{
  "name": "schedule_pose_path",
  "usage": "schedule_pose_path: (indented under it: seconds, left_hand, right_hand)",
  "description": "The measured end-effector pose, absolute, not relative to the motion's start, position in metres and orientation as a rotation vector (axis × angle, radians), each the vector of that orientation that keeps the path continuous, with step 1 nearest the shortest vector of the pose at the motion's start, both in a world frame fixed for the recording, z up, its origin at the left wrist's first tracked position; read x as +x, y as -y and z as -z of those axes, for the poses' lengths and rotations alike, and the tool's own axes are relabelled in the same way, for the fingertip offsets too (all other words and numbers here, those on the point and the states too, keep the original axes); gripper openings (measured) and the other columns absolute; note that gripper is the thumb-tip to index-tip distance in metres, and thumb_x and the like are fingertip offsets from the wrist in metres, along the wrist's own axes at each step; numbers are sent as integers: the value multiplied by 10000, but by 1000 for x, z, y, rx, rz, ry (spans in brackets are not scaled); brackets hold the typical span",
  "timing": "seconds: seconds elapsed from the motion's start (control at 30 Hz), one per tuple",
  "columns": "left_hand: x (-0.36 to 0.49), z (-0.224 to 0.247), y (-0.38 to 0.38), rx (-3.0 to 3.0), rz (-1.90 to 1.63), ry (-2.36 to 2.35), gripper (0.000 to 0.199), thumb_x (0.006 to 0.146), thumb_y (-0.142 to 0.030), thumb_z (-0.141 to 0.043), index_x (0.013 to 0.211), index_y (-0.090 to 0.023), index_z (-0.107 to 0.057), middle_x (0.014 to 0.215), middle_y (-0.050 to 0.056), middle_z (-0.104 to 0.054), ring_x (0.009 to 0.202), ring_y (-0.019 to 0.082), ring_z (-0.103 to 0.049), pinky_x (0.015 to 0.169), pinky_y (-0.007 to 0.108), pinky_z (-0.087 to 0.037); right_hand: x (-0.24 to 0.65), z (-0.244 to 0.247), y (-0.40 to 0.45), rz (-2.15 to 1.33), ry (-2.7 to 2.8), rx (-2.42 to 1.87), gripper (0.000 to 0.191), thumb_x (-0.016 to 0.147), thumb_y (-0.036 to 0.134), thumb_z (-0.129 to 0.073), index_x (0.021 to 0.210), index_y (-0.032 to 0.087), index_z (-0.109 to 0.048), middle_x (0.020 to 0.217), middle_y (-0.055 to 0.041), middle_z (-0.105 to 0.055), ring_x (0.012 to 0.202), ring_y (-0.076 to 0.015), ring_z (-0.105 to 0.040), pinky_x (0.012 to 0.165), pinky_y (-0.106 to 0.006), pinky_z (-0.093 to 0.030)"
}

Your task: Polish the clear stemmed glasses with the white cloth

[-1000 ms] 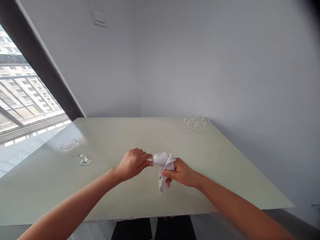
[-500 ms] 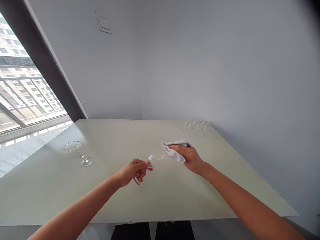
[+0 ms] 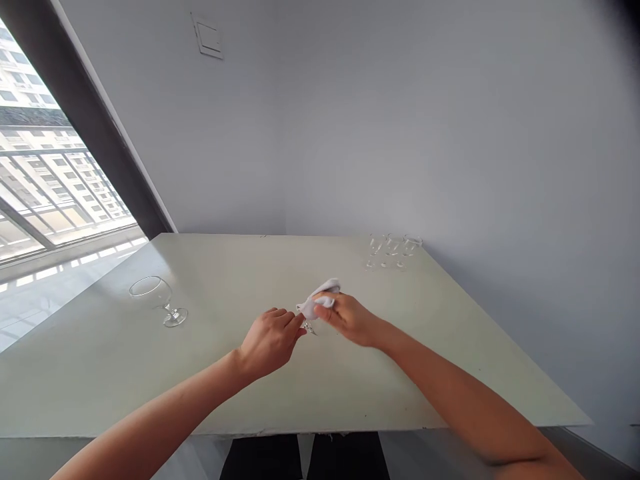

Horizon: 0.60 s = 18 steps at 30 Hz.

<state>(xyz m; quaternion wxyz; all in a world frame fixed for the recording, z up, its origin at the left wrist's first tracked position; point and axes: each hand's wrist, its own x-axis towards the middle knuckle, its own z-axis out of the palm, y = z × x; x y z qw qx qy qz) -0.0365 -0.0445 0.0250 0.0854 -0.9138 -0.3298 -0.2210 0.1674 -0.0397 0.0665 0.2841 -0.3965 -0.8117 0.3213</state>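
Item 1: sm. clear glass (image 3: 311, 328), qty. 1. Held in L. hand (image 3: 271, 339) over mid-part of tabletop (image 3: 240, 267), btwn. front & back edges. Mostly hidden behind hand & cloth; only a short clear piece visible by fingertips. Exact shape & tilt: can't tell.

L. hand: back uppermost, fingers together, clamped on sm. clear glass.

Item 2: white cloth (image 3: 325, 288), qty. 1, crumpled. Gripped in R. hand (image 3: 353, 321), fingers & thumb clamped on cloth. Right up against L. fingertips, just above visible bit of glass; contact w/ glass itself partly hidden.

Item 3: lg. stemmed glass (image 3: 163, 299), qty. 1, clear, round bowl, wide mouth, disc foot. Standing upright toward left edge of tabletop, well apart from both hands.

Item 4: sm. stemmed glasses (image 3: 391, 250), approx. qty. 3, clear. Standing close tog. in a row nr. back right corner.

Support: tabletop, pale greenish, smooth, w/ rough chipping along front edge.

Surrounds: grey wall (image 3: 425, 133) behind back edge & along right edge; switch plate (image 3: 209, 39) high above back left corner; window (image 3: 55, 180) w/ dark frame (image 3: 94, 120) beyond left edge, railing & pale bldgs. outside. Dark shapes (image 3: 260, 457), qty. 2, below front edge.
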Motion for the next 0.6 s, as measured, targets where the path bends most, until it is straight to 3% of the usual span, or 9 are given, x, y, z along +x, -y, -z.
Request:
schedule_pose_path:
  seconds: [0.1,0.2,0.3,0.43,0.6]
  left_hand:
    - [-39,-23,44,-2730,701,932,232,874,-225,-383,1043,-148,-523,619,23,-549,556,142,-480,540,272,-328]
    - [-41,-16,40,-2786,794,1026,288,880,-240,-375,1139,-169,-479,638,19,-563,574,142,-491,561,266,-348]
    - [-39,-10,33,-2789,967,1302,431,881,-254,-360,1309,-213,-335,658,4,-569,581,132,-486,554,240,-341]
    - [-25,-7,23,-2693,1342,1857,487,851,-291,-385,1333,-307,-324,688,-16,-568,590,120,-485,550,219,-349]
    - [3,-16,15,-2608,2323,2313,485,801,-387,-454,1276,-302,-405,715,-21,-537,530,87,-455,504,204,-381]
  right_hand:
    - [175,-64,23,-1436,1796,-979,482,867,512,-346,729,151,-633,676,-37,-616,685,-167,-583,671,-323,-480]
    - [175,-52,12,-1738,1291,-896,438,842,512,-412,793,131,-622,725,-64,-629,707,-191,-602,652,-363,-503]
    - [166,-40,9,-1791,861,-893,366,842,468,-439,873,136,-590,819,-85,-644,741,-216,-617,642,-409,-512]
    - [142,-32,11,-1510,803,-922,373,845,485,-420,934,155,-567,937,-98,-636,843,-239,-615,702,-417,-507]
    - [123,-25,9,-578,1517,-1042,404,893,416,-338,1165,175,-515,1229,-125,-509,1153,-248,-455,909,-393,-405]
